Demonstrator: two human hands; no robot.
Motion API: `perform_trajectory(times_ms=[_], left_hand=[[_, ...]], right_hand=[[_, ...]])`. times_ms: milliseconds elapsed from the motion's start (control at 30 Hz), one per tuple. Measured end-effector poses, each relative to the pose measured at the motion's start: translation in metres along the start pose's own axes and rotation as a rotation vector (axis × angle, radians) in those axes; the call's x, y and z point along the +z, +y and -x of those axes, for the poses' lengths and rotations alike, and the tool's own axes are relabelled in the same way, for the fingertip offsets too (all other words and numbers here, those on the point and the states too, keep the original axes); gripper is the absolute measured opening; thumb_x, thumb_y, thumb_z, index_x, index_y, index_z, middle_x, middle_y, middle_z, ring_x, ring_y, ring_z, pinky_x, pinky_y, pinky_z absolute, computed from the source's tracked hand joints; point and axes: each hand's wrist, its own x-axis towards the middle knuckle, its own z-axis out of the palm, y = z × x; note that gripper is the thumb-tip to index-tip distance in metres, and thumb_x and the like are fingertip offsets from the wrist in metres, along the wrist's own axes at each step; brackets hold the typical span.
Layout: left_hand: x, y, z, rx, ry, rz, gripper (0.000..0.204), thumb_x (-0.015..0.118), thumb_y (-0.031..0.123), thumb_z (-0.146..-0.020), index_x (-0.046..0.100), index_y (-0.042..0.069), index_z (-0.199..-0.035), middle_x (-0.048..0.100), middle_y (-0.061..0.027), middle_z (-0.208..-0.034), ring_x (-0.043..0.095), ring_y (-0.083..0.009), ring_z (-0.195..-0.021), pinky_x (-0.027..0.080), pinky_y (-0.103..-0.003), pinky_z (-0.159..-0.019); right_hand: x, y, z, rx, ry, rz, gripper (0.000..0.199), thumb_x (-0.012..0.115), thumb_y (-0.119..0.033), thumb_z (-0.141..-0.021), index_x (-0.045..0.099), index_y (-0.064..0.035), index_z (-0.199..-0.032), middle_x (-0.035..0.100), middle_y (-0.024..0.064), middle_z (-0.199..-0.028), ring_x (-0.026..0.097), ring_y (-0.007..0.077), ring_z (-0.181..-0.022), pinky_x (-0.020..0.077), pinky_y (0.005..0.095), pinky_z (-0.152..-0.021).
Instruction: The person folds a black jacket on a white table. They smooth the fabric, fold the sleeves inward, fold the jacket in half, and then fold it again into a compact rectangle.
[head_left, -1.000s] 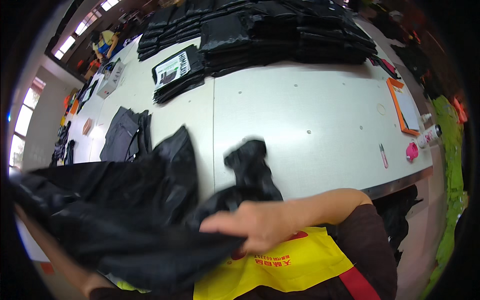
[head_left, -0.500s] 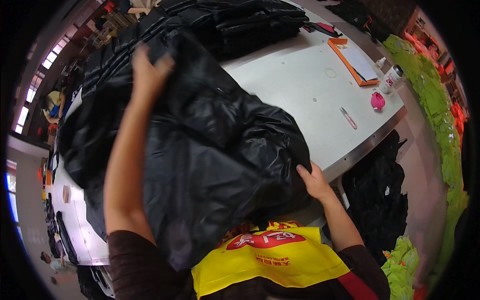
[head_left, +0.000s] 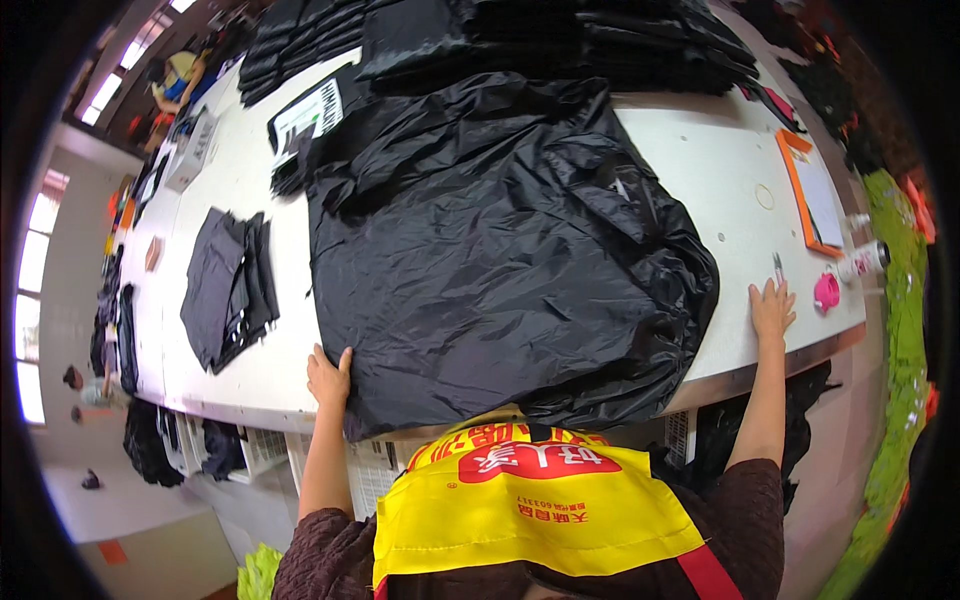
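Note:
A large sheet-like piece of thin, shiny black fabric (head_left: 480, 260), perhaps a garment or a cover, lies spread and wrinkled on the white table before me. At its near left corner rests my left hand (head_left: 328, 378), thumb and fingers apart, the thumb against the fabric's edge. Off to the right, my right hand (head_left: 772, 310) is on the tabletop with fingers spread. Just beyond its fingertips lie pink-handled thread snips (head_left: 779, 265), partly hidden by them.
Stacks of folded black goods (head_left: 480, 40) line the table's (head_left: 700, 150) far side. Dark folded pieces (head_left: 228, 285) lie left, beyond them a white box (head_left: 192, 150). At right are an orange clipboard tray (head_left: 800, 190), a pink item (head_left: 826, 292) and a bottle (head_left: 864, 262).
The black fabric, earlier lifted and bunched, now lies flatter. My left hand came down from the far side to the near left corner; my right hand left the fabric and moved right to the snips.

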Motion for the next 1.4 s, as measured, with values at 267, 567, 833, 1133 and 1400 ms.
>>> perform_trajectory(times_ms=[267,567,833,1133,1400], left_hand=[[0.024,-0.007,0.003,-0.078,0.291,0.279,0.031,0.055,0.030,-0.089,0.055,0.000,-0.097,0.057,-0.0198,-0.098,0.055,-0.0376,-0.089,0.043,-0.042,-0.079],[0.031,-0.027,-0.103,0.004,0.335,0.538,0.033,0.054,0.031,-0.089,0.058,-0.001,-0.088,0.062,-0.0221,-0.083,0.058,-0.0378,-0.074,0.045,-0.040,-0.070],[-0.020,-0.091,-0.033,-0.247,-0.645,1.101,0.040,0.059,0.039,-0.086,0.058,0.004,-0.105,0.063,-0.0043,-0.093,0.060,-0.0140,-0.074,0.048,-0.026,-0.062],[-0.024,-0.068,-0.012,-0.035,-0.281,1.287,0.041,0.056,0.030,-0.089,0.053,-0.002,-0.115,0.061,-0.0096,-0.104,0.060,-0.0187,-0.091,0.050,-0.030,-0.076],[-0.016,-0.105,-0.056,0.032,-0.294,0.515,0.043,0.051,0.035,-0.091,0.058,-0.007,-0.086,0.061,-0.0217,-0.078,0.060,-0.0289,-0.075,0.045,-0.038,-0.070]], right_hand=[[-0.066,-0.212,0.055,-0.699,0.270,-0.209,0.077,0.074,-0.039,-0.070,0.041,-0.0037,-0.130,0.051,0.0200,-0.122,0.046,0.0354,-0.116,0.0353,0.0474,-0.094],[-0.031,-0.145,-0.132,0.490,0.038,-1.446,0.076,0.058,-0.056,-0.080,0.053,0.0123,-0.114,0.059,0.0182,-0.106,0.057,0.0259,-0.087,0.0445,0.0401,-0.078],[-0.004,-0.082,0.216,0.351,-0.464,-1.579,0.053,0.061,-0.039,-0.085,0.041,-0.0117,-0.126,0.049,-0.0012,-0.087,0.048,0.0089,-0.070,0.0425,0.0219,-0.053],[-0.057,-0.151,0.282,0.586,-0.452,-2.107,0.033,0.053,-0.021,-0.088,0.048,-0.0062,-0.118,0.057,0.0117,-0.113,0.057,0.0293,-0.101,0.0473,0.0494,-0.088],[-0.099,0.081,0.182,0.058,-0.375,-0.954,0.029,0.040,-0.019,-0.092,0.062,-0.0058,-0.105,0.061,0.0050,-0.100,0.056,0.0191,-0.086,0.0441,0.0274,-0.082]])
